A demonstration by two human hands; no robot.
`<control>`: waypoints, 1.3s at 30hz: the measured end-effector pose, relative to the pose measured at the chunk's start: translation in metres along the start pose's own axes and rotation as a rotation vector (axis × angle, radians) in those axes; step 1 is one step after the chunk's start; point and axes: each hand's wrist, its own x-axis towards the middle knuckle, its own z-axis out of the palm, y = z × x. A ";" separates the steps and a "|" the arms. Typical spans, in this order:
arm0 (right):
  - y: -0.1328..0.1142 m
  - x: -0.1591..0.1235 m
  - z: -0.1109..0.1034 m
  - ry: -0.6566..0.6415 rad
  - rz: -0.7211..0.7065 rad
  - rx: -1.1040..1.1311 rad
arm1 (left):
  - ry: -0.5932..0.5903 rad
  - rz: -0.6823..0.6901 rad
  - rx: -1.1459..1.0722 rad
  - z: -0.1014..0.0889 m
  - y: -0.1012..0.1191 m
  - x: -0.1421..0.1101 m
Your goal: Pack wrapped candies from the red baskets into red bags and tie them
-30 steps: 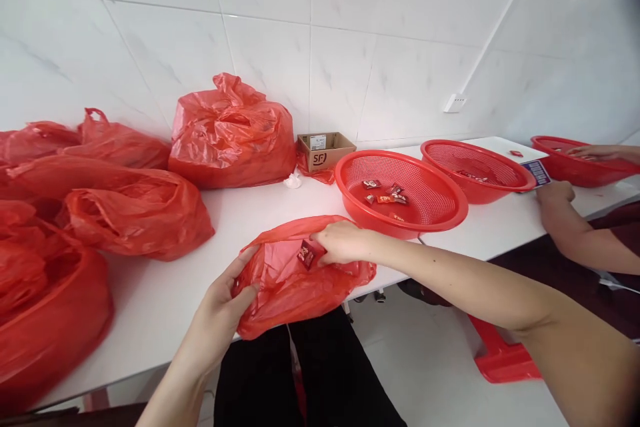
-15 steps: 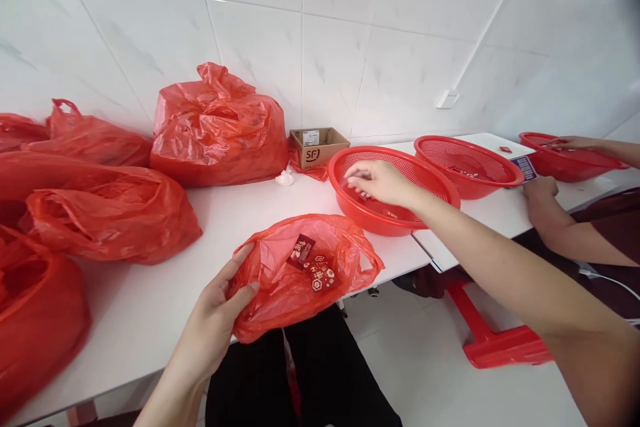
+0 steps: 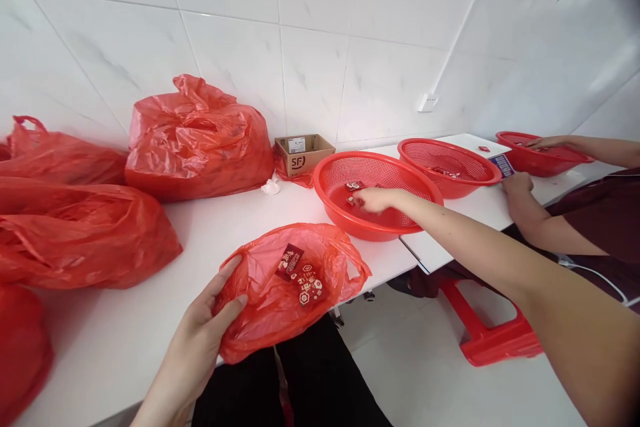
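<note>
My left hand [image 3: 210, 317] grips the near rim of an open red plastic bag [image 3: 260, 320] at the table's front edge, thumb on top. Dark red printed packets [image 3: 300, 275] lie inside the bag. My right arm stretches across to a round red mesh basket [image 3: 380, 233]. My right hand [image 3: 374, 200] rests low inside it, fingers curled together on a small red packet [image 3: 351, 201]. A few more small packets [image 3: 355, 185] lie on the basket's bottom just beyond the fingers.
Stuffed red bags [image 3: 200, 140] fill the table's left and back. A small cardboard box [image 3: 303, 151] stands by the wall. Another person's hands [image 3: 517, 181] work at two more red baskets [image 3: 450, 177] on the right. A red stool [image 3: 493, 337] stands on the floor.
My right hand left the bag with a packet, swung right and dropped into the red basket. My left hand kept its hold on the bag. The view shifted to the right.
</note>
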 end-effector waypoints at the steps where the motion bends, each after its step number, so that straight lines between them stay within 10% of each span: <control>1: 0.001 0.007 -0.005 -0.010 0.003 -0.008 | 0.002 0.003 0.002 0.001 0.000 0.000; 10: -0.012 0.030 -0.003 -0.015 -0.063 0.053 | 0.021 0.029 0.017 -0.003 0.002 -0.001; 17: -0.083 -0.032 -0.039 0.031 -0.481 0.534 | 0.048 0.035 -0.004 -0.002 0.002 0.003; 20: -0.135 -0.059 -0.021 -0.228 -0.649 0.566 | 0.042 0.065 -0.035 0.004 0.003 0.004; 27: -0.185 -0.059 0.024 -0.157 -0.573 0.525 | 0.053 0.087 -0.009 0.006 0.005 -0.003; 33: -0.147 -0.044 -0.030 -0.060 -0.555 0.786 | 0.075 0.094 0.001 -0.001 0.002 -0.004; 36: -0.088 -0.014 -0.047 0.248 -0.298 0.498 | 0.079 0.091 0.024 -0.002 0.001 -0.003; 39: -0.022 0.011 -0.041 0.094 0.052 0.073 | 0.084 0.101 0.033 -0.003 -0.001 -0.002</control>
